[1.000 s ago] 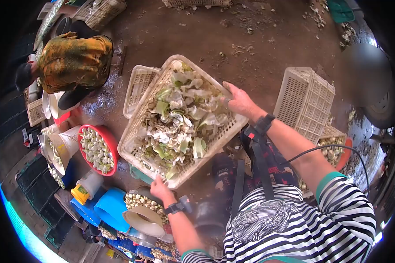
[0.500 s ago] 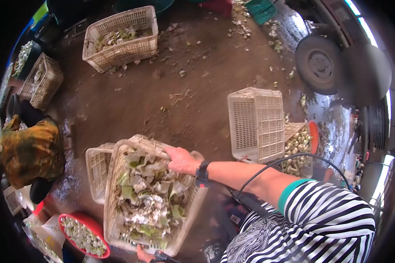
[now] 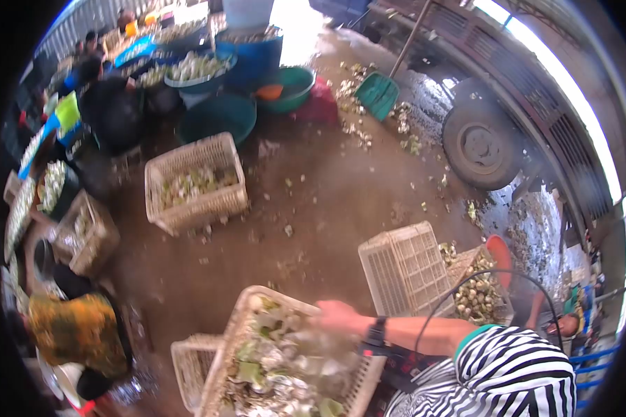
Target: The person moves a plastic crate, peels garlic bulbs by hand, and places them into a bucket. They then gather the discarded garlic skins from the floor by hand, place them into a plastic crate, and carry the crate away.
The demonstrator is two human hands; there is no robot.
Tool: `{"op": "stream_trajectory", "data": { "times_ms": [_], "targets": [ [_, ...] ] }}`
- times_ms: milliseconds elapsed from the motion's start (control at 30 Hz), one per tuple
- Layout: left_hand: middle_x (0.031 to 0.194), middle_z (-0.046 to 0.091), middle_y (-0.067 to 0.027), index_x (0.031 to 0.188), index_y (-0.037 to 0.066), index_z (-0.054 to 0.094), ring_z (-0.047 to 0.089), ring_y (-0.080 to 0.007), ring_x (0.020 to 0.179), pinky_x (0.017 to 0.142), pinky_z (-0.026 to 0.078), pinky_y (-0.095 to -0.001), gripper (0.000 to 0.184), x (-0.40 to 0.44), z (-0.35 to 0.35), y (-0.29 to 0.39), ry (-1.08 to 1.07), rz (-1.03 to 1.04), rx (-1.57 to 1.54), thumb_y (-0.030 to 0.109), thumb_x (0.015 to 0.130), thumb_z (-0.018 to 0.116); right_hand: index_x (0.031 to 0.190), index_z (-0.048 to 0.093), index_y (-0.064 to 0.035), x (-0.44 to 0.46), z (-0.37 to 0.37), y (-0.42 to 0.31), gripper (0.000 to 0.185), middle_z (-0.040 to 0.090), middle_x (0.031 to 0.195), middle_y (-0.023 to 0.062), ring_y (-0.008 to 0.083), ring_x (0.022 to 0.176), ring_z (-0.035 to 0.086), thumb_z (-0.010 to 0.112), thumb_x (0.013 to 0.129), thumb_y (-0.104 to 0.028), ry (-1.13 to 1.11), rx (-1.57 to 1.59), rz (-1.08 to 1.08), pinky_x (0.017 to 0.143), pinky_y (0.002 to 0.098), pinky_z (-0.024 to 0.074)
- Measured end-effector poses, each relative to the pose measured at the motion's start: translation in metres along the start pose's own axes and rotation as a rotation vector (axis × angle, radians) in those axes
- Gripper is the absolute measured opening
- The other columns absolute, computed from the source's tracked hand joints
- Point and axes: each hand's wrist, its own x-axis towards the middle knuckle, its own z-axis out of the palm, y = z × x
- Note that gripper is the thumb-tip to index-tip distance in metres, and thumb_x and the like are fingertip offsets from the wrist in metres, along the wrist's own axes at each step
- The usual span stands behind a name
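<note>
A pale plastic crate (image 3: 238, 316) full of leafy trimmings (image 3: 275, 372) is at the bottom of the head view, cut off by the lower edge. My right hand (image 3: 337, 317) is closed on its upper right rim, with a dark band on the wrist. My left hand is out of the frame. Just left of this crate, partly behind it, lies another pale crate (image 3: 188, 368).
A crate with trimmings (image 3: 196, 208) sits on the floor ahead. Stacked crates (image 3: 407, 271) stand right, beside a crate of bulbs (image 3: 478, 295). A co-worker in a patterned top (image 3: 76, 333) crouches left. A green shovel (image 3: 378, 96) and a vehicle wheel (image 3: 481, 144) are farther off.
The view has swung up toward the far floor and tubs. The held crate has dropped lower in the frame, my right hand still on its rim. My left hand has gone out of view.
</note>
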Motion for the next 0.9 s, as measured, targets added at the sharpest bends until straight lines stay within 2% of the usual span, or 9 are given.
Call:
{"op": "stream_trajectory", "data": {
  "times_ms": [33, 167, 500, 567, 667, 700, 767, 867, 900],
  "targets": [
    [0.085, 0.059, -0.0068, 0.105, 0.002, 0.061, 0.050, -0.0171, 0.078, 0.074, 0.042, -0.0289, 0.037, -0.004, 0.040, 0.016, -0.063, 0.031, 0.031, 0.033, 0.087, 0.055, 0.100, 0.060, -0.0002, -0.006, -0.049, -0.016, 0.049, 0.063, 0.094, 0.0191, 0.0322, 0.088, 0.061, 0.059, 0.077, -0.044, -0.177, 0.007, 0.157, 0.075, 0.0425, 0.0460],
    [0.086, 0.060, -0.0066, 0.103, 0.002, 0.062, 0.052, -0.0170, 0.080, 0.075, 0.043, -0.0289, 0.034, -0.028, 0.182, 0.077, -0.289, 0.152, 0.150, 0.030, 0.085, 0.056, 0.114, 0.054, 0.0011, -0.005, -0.130, 0.051, 0.059, 0.063, 0.097, 0.0206, 0.0299, 0.088, 0.060, 0.060, 0.076, -0.044, 0.041, 0.189, 0.082, 0.075, 0.0391, 0.0468],
    [0.088, 0.061, -0.0061, 0.100, 0.002, 0.063, 0.056, -0.0166, 0.083, 0.076, 0.044, -0.0287, 0.025, -0.143, 0.457, 0.182, -0.518, 0.367, 0.457, 0.020, 0.083, 0.058, 0.094, 0.061, 0.0036, -0.003, -0.397, 0.128, 0.028, 0.063, 0.081, 0.0069, 0.0126, 0.073, 0.055, 0.064, 0.077, -0.018, 0.697, 0.556, 0.078, 0.067, 0.0326, 0.0463],
    [0.089, 0.062, -0.0060, 0.099, 0.002, 0.063, 0.056, -0.0165, 0.084, 0.076, 0.044, -0.0287, 0.024, -0.156, 0.506, 0.193, -0.560, 0.443, 0.538, 0.018, 0.082, 0.059, 0.093, 0.060, 0.0048, -0.004, -0.449, 0.129, 0.021, 0.062, 0.083, 0.0124, 0.0151, 0.074, 0.052, 0.058, 0.078, -0.010, 0.802, 0.705, 0.065, 0.068, 0.0316, 0.0447],
    [0.089, 0.063, -0.0062, 0.098, 0.001, 0.063, 0.058, -0.0172, 0.086, 0.076, 0.045, -0.0280, 0.021, -0.173, 0.618, 0.208, -0.724, 0.367, 0.435, 0.014, 0.081, 0.058, 0.088, 0.057, 0.0036, 0.000, -0.459, 0.176, 0.020, 0.056, 0.074, 0.0050, 0.0132, 0.066, 0.047, 0.057, 0.079, -0.014, 0.984, 0.600, 0.022, 0.059, 0.0306, 0.0406],
    [0.088, 0.062, -0.0062, 0.097, 0.001, 0.062, 0.058, -0.0165, 0.085, 0.076, 0.045, -0.0283, 0.020, -0.115, 0.605, 0.230, -1.057, 0.272, 0.387, 0.015, 0.082, 0.057, 0.085, 0.056, 0.0022, -0.007, -0.455, 0.165, 0.020, 0.052, 0.070, 0.0013, 0.0112, 0.062, 0.044, 0.056, 0.080, -0.017, 1.027, 0.527, 0.052, 0.056, 0.0292, 0.0388],
    [0.087, 0.062, -0.0062, 0.095, 0.002, 0.062, 0.057, -0.0163, 0.085, 0.077, 0.046, -0.0293, 0.020, -0.139, 0.667, 0.245, -1.030, 0.279, 0.499, 0.018, 0.085, 0.055, 0.078, 0.053, -0.0023, -0.001, -0.484, 0.151, 0.020, 0.045, 0.064, -0.0035, 0.0073, 0.057, 0.038, 0.055, 0.081, -0.022, 1.057, 0.645, 0.120, 0.051, 0.0263, 0.0351],
    [0.088, 0.062, -0.0045, 0.094, 0.003, 0.063, 0.057, -0.0154, 0.085, 0.077, 0.046, -0.0299, 0.021, -0.141, 0.753, 0.254, -1.122, 0.974, 0.648, 0.021, 0.086, 0.054, 0.071, 0.050, -0.0059, 0.022, -0.502, 0.151, 0.020, 0.046, 0.062, -0.0033, 0.0061, 0.053, 0.039, 0.060, 0.078, -0.022, 1.133, 0.899, 0.310, 0.047, 0.0254, 0.0340],
    [0.089, 0.062, -0.0042, 0.094, 0.004, 0.063, 0.057, -0.0150, 0.085, 0.077, 0.046, -0.0299, 0.022, -0.141, 0.784, 0.265, -1.170, 0.705, 0.665, 0.022, 0.085, 0.054, 0.072, 0.050, -0.0059, 0.031, -0.498, 0.160, 0.020, 0.047, 0.063, -0.0026, 0.0062, 0.053, 0.041, 0.061, 0.078, -0.022, 1.166, 0.944, 0.337, 0.047, 0.0251, 0.0346]
  ]
}}
